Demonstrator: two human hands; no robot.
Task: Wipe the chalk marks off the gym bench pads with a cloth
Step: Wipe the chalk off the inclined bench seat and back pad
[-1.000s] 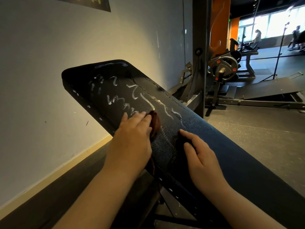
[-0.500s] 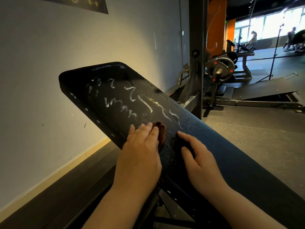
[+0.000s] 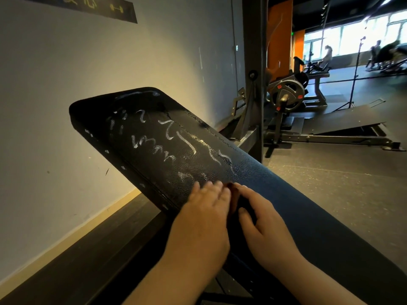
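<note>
Pressing the cloth [image 3: 230, 195] onto the sloping bench pad [image 3: 297, 194] with the left grip [image 3: 204, 219], fingers straight and close together, pinching nothing; cloth mostly hidden beneath that palm, showing only as a brown edge between the two grips, low on the pad. Bracing just beside with the right grip [image 3: 264, 230], fingers spread flat on the pad. Noting chalk marks [image 3: 167, 148] all above both grips, towards the raised end near the wall [image 3: 66, 84]. Judging risks: letting the cloth slip out downslope, given flat pressure only and no pinch; smearing chalk into the cracked, grained surface with a bunched cloth; missing faint dots near the upper edge.
</note>
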